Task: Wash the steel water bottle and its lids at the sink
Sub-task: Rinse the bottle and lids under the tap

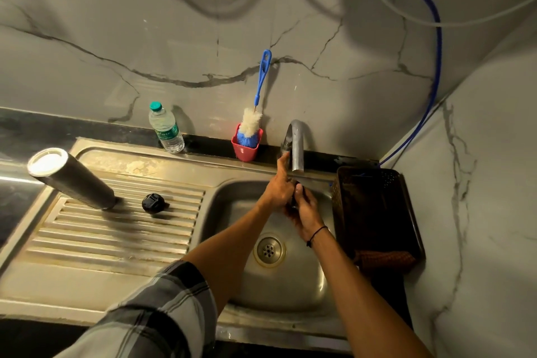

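The only writing in view is on the green label of a clear plastic water bottle (pixel 166 131) with a green cap, standing at the back edge of the counter against the marble wall; the print is too small and blurred to read.

The steel water bottle (pixel 72 179) stands mouth down on the ribbed drainboard (pixel 116 229) near its back left corner, its matte grey body leaning in the wide-angle view and its flat base catching the light. Just beside it, toward the basin, a round black lid (pixel 153 203) lies on the ridges, apart from the bottle.

Over the back of the sink basin (pixel 290 285), below the curved steel tap (pixel 295 145), both hands meet around a small dark object, which seems to be another lid (pixel 294 201), mostly hidden between them. The left hand (pixel 279 189) is curled round it from the left, with one finger stretched up to touch the tap's spout. The right hand (pixel 306 213), a black band on its wrist, grasps it from the right with its thumb on top. Whether water is running cannot be told.

At the counter's back edge, between the plastic bottle and the tap, a red cup (pixel 247 148) holds a blue-handled bottle brush (pixel 255 113) with white and blue bristles. A dark brown perforated basket (pixel 377 212) sits at the sink's right edge, in the corner of the walls. The drain strainer (pixel 268 250) lies in the middle of the basin.
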